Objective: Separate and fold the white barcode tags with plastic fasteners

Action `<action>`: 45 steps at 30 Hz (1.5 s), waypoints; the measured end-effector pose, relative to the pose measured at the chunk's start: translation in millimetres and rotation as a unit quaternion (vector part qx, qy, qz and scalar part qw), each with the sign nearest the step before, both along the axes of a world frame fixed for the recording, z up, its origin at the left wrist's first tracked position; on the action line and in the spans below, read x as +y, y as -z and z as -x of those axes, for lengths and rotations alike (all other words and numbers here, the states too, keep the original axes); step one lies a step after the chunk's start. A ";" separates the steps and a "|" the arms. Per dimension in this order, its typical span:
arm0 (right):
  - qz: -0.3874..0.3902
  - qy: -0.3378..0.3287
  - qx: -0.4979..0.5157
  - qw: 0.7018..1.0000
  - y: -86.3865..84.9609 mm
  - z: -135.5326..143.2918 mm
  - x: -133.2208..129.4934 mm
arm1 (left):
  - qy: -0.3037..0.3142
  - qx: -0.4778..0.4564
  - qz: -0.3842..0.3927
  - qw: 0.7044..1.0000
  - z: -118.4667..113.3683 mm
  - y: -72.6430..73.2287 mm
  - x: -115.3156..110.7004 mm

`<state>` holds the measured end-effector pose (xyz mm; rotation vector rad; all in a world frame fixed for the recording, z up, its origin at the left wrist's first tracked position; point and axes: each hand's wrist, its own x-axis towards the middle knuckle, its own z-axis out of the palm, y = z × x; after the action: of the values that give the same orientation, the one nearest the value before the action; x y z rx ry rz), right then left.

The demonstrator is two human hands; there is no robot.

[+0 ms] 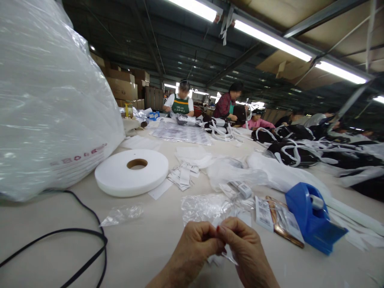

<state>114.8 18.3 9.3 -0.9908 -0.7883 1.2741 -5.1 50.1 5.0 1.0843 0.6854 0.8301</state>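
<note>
Head view: at the bench's (144,248) near edge, left hand (192,244) and right hand (244,248) pinch a small clear bag (226,256) between fingertips. Barcode labels (264,214) lie beside a blue tape dispenser (312,218); their print is unreadable.

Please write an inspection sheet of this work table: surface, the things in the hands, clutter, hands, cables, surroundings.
Surface: pale table, crowded at the far side.
Things in hand: small clear plastic piece, pinched between both hands; crinkled clear bags lie just beyond.
Clutter: white tape roll lying flat, paper tags, barcode labels, blue tape dispenser, big plastic sack at the left.
Hands: left hand and right hand meet at the fingertips, closed on the plastic piece.
Cables: black cable looping at the left edge.
Surroundings: other people at the far end, dark garments, cardboard boxes, ceiling lights.
</note>
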 end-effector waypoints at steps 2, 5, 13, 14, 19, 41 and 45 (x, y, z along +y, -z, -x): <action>0.009 0.001 0.002 1.000 0.6 -2.1 -0.7 | -0.019 0.001 0.004 1.000 -0.5 -1.9 1.1; 0.036 0.043 -0.030 0.998 2.7 -8.3 -2.7 | -0.053 0.003 0.005 0.999 1.3 -6.2 4.1; 0.043 0.077 -0.090 0.992 6.5 -13.2 -7.9 | -0.064 0.001 0.007 0.998 0.9 -3.4 4.5; 0.042 0.078 -0.084 0.992 4.8 -12.0 -8.7 | -0.066 0.005 0.003 0.998 0.3 -2.4 4.3; 0.052 0.079 -0.057 0.994 -1.6 -6.4 -12.7 | -0.085 0.017 -0.016 0.996 -0.3 -0.9 4.3; -0.010 0.122 -0.171 0.978 19.2 -7.8 -14.8 | -0.068 0.025 -0.004 0.997 -1.0 1.9 0.1; -0.035 0.134 -0.222 0.965 18.2 -10.3 -17.5 | -0.060 0.068 -0.050 0.995 0.2 2.9 1.8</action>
<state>125.1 0.8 -9.0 -1.2990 -0.9946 0.7929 -5.3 51.9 2.1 1.2068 0.8379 0.9063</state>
